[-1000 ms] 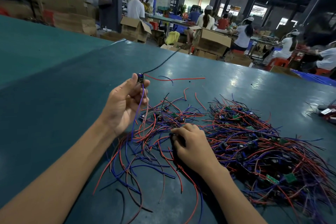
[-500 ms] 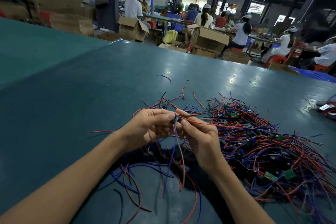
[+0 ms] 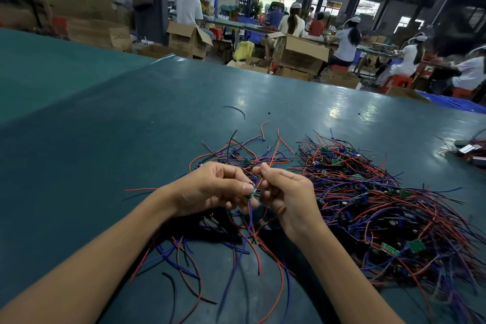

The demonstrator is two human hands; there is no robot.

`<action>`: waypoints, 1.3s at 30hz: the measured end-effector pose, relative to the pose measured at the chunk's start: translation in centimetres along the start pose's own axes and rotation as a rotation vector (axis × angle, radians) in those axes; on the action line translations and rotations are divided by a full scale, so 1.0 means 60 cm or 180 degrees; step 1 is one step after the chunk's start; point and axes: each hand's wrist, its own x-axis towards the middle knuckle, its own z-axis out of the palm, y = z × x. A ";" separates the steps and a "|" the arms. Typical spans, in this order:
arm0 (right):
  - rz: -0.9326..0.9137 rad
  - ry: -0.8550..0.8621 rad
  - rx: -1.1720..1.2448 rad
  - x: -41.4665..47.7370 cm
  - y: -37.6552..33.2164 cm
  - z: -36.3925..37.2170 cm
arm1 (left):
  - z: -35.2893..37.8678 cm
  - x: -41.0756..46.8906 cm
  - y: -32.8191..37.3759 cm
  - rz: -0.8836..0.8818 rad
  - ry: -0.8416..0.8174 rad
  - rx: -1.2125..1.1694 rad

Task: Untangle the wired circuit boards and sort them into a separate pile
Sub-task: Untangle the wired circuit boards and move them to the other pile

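We pinch a small circuit board (image 3: 253, 193) between thumb and curled fingers of our left hand (image 3: 210, 188), while our right hand (image 3: 286, 193) pinches a red wire (image 3: 259, 181), above the green table (image 3: 105, 144), beside the big tangle (image 3: 381, 205).

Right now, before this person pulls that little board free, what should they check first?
1. Small board gripped: ok, the left hand pinches it.
2. Red wire gripped: ok, the right hand pinches it beside the board.
3. Board's blue wire free: cannot tell, it hangs into the loose wires below.
4. Big tangled pile untouched: ok, it lies right of both hands.
5. Room for a separate pile: ok, green table shows at left.
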 end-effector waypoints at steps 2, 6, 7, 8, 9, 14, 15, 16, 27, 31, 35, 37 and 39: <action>0.0034 0.0075 -0.0037 0.000 0.002 0.003 | -0.005 -0.005 0.004 -0.0101 -0.0162 0.0112; 0.0027 0.0250 -0.0123 0.001 0.003 0.004 | -0.011 -0.012 0.015 -0.0338 -0.0555 0.0121; 0.0009 0.0298 -0.0141 0.002 0.003 0.004 | -0.012 -0.013 0.016 -0.0397 -0.0662 0.0105; -0.0011 0.0347 -0.0152 0.003 0.002 0.003 | -0.012 -0.015 0.017 -0.0453 -0.0767 0.0097; -0.0029 0.0406 -0.0156 0.003 0.001 0.003 | -0.011 -0.017 0.018 -0.0510 -0.0864 0.0096; -0.0132 0.0715 -0.0095 0.004 -0.008 -0.004 | -0.009 -0.018 0.019 -0.0610 -0.0975 0.0113; -0.0137 0.0754 -0.0069 0.004 -0.009 -0.004 | -0.011 -0.018 0.019 -0.0598 -0.0940 0.0111; -0.0131 0.0790 -0.0033 0.004 -0.008 -0.003 | -0.012 -0.018 0.019 -0.0577 -0.0894 0.0104; -0.0018 0.0479 0.0410 0.003 -0.012 -0.004 | -0.007 0.011 0.004 0.0264 0.0739 -0.0726; 0.0182 0.0165 0.0352 0.001 -0.012 -0.006 | -0.011 0.014 0.005 0.0393 0.0988 -0.1124; 0.0473 -0.0212 0.0355 -0.003 -0.014 -0.008 | -0.015 0.013 0.009 0.0456 0.0985 -0.1272; 0.0666 -0.0392 0.0357 -0.006 -0.016 -0.006 | -0.014 0.012 0.009 0.0463 0.0950 -0.1235; 0.0783 -0.0565 0.0281 -0.008 -0.016 -0.003 | -0.011 0.013 0.009 0.0451 0.0894 -0.1155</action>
